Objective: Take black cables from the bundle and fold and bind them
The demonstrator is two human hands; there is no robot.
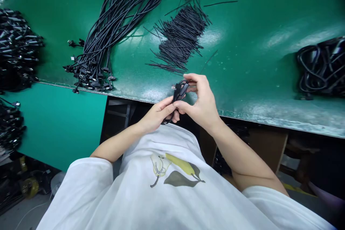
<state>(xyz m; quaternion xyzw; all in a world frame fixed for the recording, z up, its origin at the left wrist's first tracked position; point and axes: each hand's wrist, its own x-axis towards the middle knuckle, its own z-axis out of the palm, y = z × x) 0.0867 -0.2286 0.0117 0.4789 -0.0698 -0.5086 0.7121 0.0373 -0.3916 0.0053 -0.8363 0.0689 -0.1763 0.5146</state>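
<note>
Between my hands, at the table's front edge, is a black cable (180,92) folded into a small bundle, its metal plug pointing left. My left hand (161,113) is closed around the lower part of the bundle. From the right, my right hand (201,99) curls over it, thumb touching near the middle and fingertips at the upper end. Whether a thin tie lies in the right fingers cannot be made out. Just beyond the hands lies a pile of short, thin black ties (183,36).
Long loose black cables (107,32) spread over the green table (250,61), connectors near its front edge. Heaps of bundled cables (16,50) lie at the left, with more coiled cables (323,66) at the right. A lower green surface (61,122) adjoins at left.
</note>
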